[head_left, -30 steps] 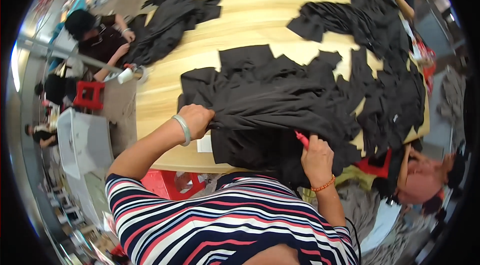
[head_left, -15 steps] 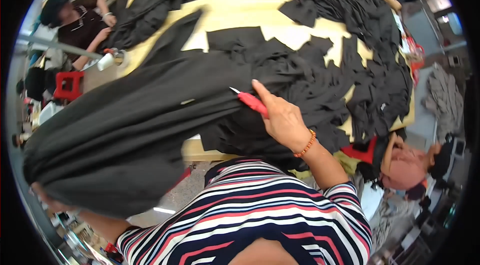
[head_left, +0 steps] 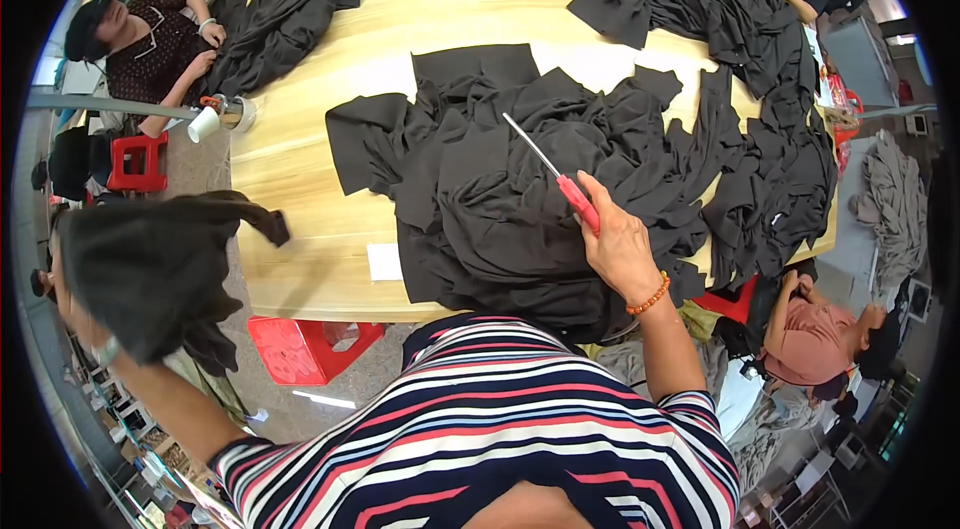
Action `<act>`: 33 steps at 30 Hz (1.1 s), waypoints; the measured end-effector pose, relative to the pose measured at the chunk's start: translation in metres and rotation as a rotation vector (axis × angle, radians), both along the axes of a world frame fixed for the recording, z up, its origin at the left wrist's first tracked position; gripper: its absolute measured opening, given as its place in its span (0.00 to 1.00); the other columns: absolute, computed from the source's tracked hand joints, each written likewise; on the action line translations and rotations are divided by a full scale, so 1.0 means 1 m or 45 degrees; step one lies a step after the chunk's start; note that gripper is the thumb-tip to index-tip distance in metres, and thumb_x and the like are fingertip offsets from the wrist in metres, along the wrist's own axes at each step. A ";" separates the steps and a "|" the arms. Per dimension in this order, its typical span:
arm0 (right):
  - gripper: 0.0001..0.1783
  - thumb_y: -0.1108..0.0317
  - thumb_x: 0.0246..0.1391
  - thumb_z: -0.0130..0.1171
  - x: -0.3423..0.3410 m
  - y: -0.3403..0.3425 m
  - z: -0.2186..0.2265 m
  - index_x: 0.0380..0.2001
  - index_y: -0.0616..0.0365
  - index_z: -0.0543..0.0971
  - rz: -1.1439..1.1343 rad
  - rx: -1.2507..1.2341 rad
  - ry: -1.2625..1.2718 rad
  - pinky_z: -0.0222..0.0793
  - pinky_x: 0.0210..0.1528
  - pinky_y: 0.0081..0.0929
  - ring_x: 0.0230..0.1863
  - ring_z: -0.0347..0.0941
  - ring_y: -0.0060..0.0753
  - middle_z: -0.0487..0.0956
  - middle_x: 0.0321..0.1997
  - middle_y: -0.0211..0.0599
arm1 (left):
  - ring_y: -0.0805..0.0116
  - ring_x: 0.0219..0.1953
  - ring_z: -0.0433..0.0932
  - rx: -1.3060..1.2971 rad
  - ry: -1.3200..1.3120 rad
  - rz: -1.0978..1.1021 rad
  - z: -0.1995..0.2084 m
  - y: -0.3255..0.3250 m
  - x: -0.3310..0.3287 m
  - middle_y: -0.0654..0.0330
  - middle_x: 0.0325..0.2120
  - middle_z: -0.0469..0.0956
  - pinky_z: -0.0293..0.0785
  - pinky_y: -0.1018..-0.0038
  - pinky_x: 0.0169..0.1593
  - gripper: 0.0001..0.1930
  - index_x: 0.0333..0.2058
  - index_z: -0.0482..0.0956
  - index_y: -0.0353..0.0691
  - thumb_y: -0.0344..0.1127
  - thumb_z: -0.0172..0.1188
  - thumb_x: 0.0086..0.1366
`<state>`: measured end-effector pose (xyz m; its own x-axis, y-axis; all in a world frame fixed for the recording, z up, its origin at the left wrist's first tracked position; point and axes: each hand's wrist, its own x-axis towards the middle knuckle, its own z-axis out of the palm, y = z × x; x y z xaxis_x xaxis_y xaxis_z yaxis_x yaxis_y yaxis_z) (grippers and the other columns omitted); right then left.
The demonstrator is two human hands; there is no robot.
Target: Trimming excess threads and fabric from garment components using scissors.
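At the far left, my left hand holds a black garment that hangs bunched off the table's side. The cloth hides most of those fingers. My right hand is closed round a red-handled tool with a long thin metal shaft; whether it is a blade or closed scissors I cannot tell. Its tip points up and left, above a heap of black garments on the table. A white slip of paper lies by the heap's left edge.
The pale wooden table carries more black clothing at the far left and along the right. Below its near edge stands a red stool. People sit at the far left, far right and near right. A white cup is by the left edge.
The long black garment, stretched over the heap before, has been pulled away left and off the table. My right hand with the tool has shifted right, and more of the metal shaft shows.
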<state>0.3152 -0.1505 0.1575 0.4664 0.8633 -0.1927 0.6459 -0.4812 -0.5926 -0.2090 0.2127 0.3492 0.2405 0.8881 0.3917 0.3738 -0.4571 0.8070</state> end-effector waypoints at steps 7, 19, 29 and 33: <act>0.22 0.71 0.55 0.58 -0.003 -0.015 0.007 0.54 0.55 0.71 -0.168 0.122 -0.095 0.72 0.39 0.43 0.38 0.76 0.58 0.79 0.35 0.54 | 0.62 0.56 0.72 -0.665 -0.761 -0.027 -0.136 0.109 0.208 0.53 0.57 0.72 0.67 0.71 0.58 0.22 0.58 0.69 0.34 0.25 0.53 0.63; 0.16 0.62 0.45 0.69 0.009 -0.083 0.011 0.36 0.58 0.79 -0.614 0.086 0.141 0.70 0.33 0.40 0.32 0.76 0.51 0.78 0.30 0.48 | 0.59 0.31 0.77 -0.445 0.838 -0.926 -0.313 -0.117 0.375 0.54 0.29 0.78 0.73 0.69 0.37 0.13 0.33 0.76 0.34 0.32 0.68 0.52; 0.15 0.78 0.45 0.58 0.052 -0.097 -0.022 0.41 0.62 0.76 -0.540 0.415 -0.154 0.69 0.37 0.33 0.33 0.75 0.40 0.76 0.32 0.42 | 0.69 0.49 0.76 -0.998 -1.014 -0.710 -0.172 -0.099 0.341 0.60 0.49 0.77 0.72 0.73 0.52 0.17 0.54 0.71 0.38 0.28 0.56 0.67; 0.11 0.78 0.55 0.56 0.078 -0.121 0.057 0.43 0.62 0.78 -0.718 0.582 -0.016 0.67 0.41 0.21 0.37 0.70 0.16 0.77 0.35 0.26 | 0.68 0.51 0.75 -0.860 -1.052 -0.752 -0.161 -0.138 0.350 0.60 0.48 0.77 0.68 0.70 0.57 0.17 0.54 0.71 0.38 0.26 0.56 0.66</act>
<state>0.3928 -0.2720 0.2142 0.8642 0.4838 0.1384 0.3808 -0.4489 -0.8084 0.1410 0.0748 0.1882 0.5734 0.8105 0.1195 -0.4880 0.2207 0.8445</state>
